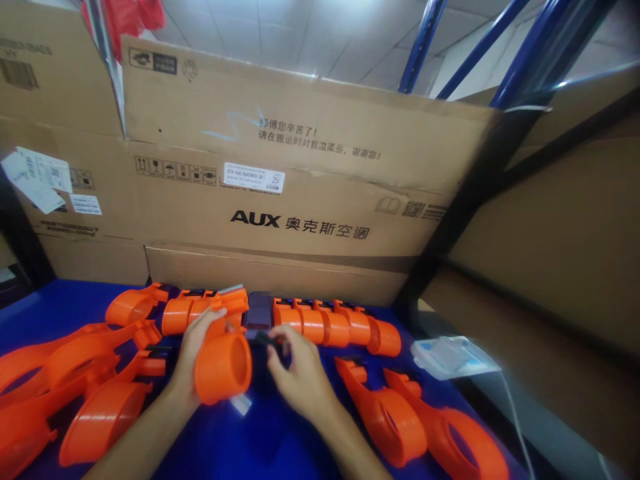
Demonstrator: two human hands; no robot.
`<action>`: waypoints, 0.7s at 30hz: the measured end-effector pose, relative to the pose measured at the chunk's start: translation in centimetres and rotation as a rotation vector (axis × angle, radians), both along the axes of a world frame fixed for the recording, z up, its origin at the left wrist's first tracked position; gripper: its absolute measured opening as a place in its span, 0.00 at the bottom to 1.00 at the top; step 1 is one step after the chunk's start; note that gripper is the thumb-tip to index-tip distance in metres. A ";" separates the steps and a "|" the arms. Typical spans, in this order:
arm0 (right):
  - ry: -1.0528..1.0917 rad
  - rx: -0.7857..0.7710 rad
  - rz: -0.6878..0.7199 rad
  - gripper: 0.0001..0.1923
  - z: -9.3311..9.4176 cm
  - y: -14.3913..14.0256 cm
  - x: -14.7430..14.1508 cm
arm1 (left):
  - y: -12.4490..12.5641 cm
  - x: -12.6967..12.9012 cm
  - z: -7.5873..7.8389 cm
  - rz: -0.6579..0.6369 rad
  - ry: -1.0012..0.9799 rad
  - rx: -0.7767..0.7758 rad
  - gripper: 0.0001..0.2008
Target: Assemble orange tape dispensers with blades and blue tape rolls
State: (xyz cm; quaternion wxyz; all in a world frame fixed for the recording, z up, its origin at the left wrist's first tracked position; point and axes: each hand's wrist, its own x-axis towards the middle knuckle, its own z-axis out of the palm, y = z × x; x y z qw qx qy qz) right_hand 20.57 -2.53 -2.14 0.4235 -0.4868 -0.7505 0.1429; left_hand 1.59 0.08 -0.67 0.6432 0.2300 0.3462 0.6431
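Surface: blue table (260, 440), cardboard boxes (300, 193) walling it at 12 o'clock.
Left hand (193, 353): fingers wrapped around an orange plastic housing (223, 363), its round mouth facing the camera.
Right hand (295, 373): at the housing's 3 o'clock, fingertips pinching a small black part (267, 339).
Around: more orange shells (335, 325) at 9, 12 and 4 o'clock.

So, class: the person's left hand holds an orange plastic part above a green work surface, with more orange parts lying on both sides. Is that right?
Not quite: the work surface is blue, not green, as the head view shows. The rest stands: the left hand holds an orange plastic part above it, and more orange parts lie on both sides.
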 end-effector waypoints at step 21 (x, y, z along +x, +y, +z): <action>0.160 0.338 0.112 0.14 2.6 -0.6 1.1 | -1.3 2.8 -2.2 -0.159 0.552 0.332 0.25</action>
